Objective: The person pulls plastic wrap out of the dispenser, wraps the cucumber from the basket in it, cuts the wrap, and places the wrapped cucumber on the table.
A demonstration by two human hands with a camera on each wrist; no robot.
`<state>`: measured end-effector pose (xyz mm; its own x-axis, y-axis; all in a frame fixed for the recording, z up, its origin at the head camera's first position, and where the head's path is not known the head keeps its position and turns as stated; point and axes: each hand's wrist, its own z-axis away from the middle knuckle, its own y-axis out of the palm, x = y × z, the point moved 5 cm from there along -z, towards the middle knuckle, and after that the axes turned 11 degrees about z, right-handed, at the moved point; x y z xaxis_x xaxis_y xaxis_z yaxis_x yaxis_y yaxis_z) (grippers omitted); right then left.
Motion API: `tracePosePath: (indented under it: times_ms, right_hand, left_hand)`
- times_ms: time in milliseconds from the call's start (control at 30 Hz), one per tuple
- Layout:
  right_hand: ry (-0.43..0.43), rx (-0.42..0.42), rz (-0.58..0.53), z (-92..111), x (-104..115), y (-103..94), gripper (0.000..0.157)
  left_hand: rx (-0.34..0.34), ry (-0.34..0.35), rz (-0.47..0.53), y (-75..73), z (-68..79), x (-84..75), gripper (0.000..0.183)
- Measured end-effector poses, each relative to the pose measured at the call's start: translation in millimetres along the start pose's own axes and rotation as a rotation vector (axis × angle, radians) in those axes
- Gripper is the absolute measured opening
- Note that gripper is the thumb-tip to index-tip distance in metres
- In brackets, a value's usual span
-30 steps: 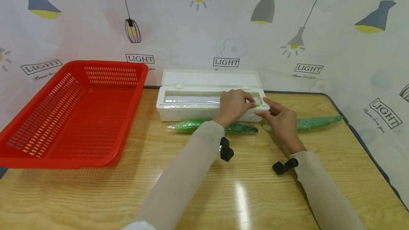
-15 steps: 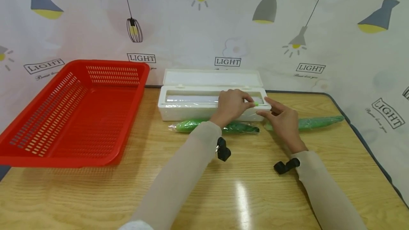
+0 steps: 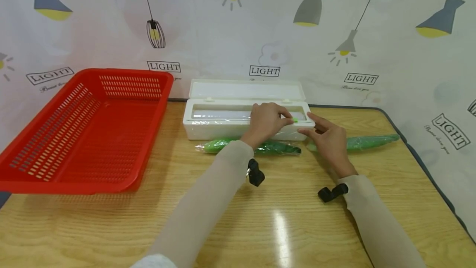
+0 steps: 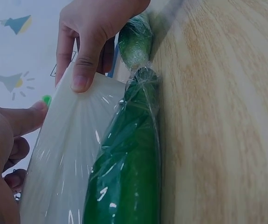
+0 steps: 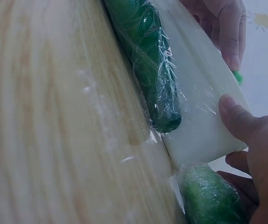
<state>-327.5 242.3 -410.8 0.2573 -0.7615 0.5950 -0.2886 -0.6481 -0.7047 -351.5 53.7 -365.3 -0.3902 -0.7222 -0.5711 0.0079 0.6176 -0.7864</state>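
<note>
A white cling film dispenser box [image 3: 219,131] stands at the back of the table, its lid [image 3: 245,90] raised behind it and a pale film roll [image 3: 219,114] inside. My left hand [image 3: 267,120] pinches a small green slider [image 3: 295,120] on the front rim, near the right end. With thumb and fingers, my right hand [image 3: 329,142] grips the box's right front corner. Clear film drapes down the box front onto a film-wrapped cucumber [image 4: 124,172] lying along it, partly hidden by my left arm in the head view. Another wrapped cucumber [image 3: 372,142] lies right, its near end behind my right hand.
A large red plastic basket [image 3: 148,152] with slotted sides stands on the left of the wooden table [image 3: 230,226]. Behind the table hangs a white sheet [image 3: 208,24] printed with lamps. Each sleeve carries a small black wrist camera [image 3: 255,173].
My left hand has slid slightly left along the box rim, the green slider moving with it. The right hand keeps its grip on the corner.
</note>
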Motion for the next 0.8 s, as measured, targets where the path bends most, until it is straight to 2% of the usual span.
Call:
tracePosePath:
  times_ms: [300, 533, 800]
  right_hand:
    - [0.004, 0.014, 0.002, 0.0, -0.6, 1.8, 0.054]
    - [-0.012, 0.003, 0.014, 0.6, -2.0, 0.8, 0.053]
    - [-0.019, 0.001, 0.008, -1.1, -2.4, 1.3, 0.052]
  left_hand:
    - [0.023, -0.028, 0.02, -3.1, 1.5, 6.2, 0.023]
    - [0.012, -0.028, 0.042, -4.6, 2.7, 8.2, 0.021]
    - [0.018, -0.029, 0.019, -6.9, 2.5, 9.2, 0.022]
